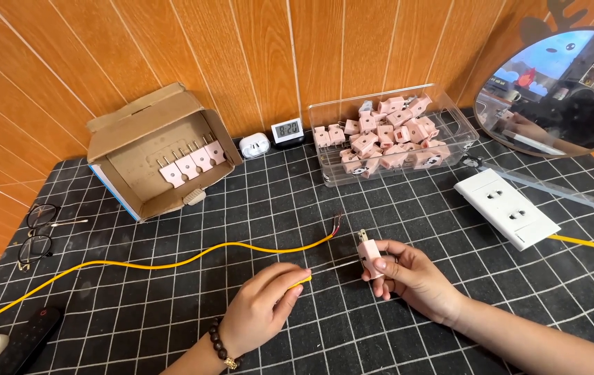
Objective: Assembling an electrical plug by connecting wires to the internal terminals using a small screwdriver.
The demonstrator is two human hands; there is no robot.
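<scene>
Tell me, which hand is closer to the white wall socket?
Right. The right hand, holding a pink plug, lies just below-left of the white socket; the left hand sits farther left, pinching a screwdriver.

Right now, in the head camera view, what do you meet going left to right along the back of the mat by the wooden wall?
Open cardboard box holding pink plugs → small white case → small digital clock → clear plastic bin full of pink plugs → round mirror.

Mat (297, 201): black with white grid. Cable (172, 264): yellow. Plug (369, 254): pale pink. Socket plate (506, 207): white. Wall panelling (241, 55): orange
</scene>
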